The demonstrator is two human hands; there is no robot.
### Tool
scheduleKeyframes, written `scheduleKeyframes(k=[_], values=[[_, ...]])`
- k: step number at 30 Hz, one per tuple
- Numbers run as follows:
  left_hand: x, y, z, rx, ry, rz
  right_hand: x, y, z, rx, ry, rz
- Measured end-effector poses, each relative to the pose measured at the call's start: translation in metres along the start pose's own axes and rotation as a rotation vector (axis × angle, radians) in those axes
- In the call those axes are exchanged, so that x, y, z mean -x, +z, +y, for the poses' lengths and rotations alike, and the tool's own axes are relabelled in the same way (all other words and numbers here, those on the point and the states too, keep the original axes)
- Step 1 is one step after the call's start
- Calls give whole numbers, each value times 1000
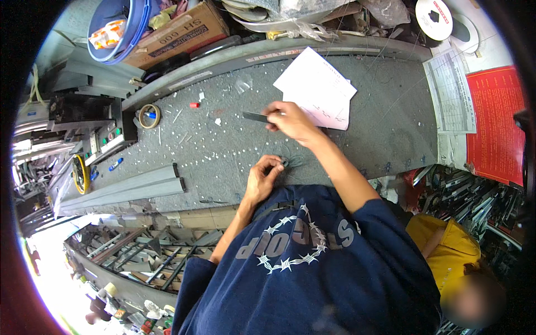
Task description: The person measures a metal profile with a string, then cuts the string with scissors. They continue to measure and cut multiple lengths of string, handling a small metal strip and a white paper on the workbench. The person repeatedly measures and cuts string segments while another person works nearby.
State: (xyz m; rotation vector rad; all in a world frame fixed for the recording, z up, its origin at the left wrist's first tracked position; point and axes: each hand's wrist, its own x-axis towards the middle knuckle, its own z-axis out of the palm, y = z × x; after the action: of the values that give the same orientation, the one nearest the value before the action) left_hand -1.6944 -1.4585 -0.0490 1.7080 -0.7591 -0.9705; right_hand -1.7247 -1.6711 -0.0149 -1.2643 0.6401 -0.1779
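In my right hand (293,121), raised over the bench, a short dark flat strip (255,116) sticks out to the left; it looks like a blade, though its kind is not certain. My left hand (259,180) is closed near the bench's front edge, pinching a loose bundle of thin grey-green cord (294,161). Loops of the cord spread out to the right of those fingertips. White and pink paper sheets (318,89) lie just beyond my right hand, partly behind the wrist.
Grey metal profiles (128,188) lie at the bench's left front. A tape roll (149,116), a red cap (194,105) and white scraps dot the grey bench (223,162). A cardboard box (173,36) stands behind. A person in yellow (441,245) is at the right.
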Motion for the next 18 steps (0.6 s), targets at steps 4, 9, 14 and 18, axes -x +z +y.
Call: scheduleKeyframes(k=[4, 9, 14, 18], values=[[-4, 3, -5, 60, -68, 45, 87, -48, -17, -195, 112, -48], [-5, 8, -7, 80, -85, 71, 150, -44, 5, -57, 212, -6], [-6, 14, -6, 107, -77, 126, 154, -21, 35, 3, 180, 205], [-4, 12, 4, -56, -100, 144, 147, -19, 39, 106, 167, 242]])
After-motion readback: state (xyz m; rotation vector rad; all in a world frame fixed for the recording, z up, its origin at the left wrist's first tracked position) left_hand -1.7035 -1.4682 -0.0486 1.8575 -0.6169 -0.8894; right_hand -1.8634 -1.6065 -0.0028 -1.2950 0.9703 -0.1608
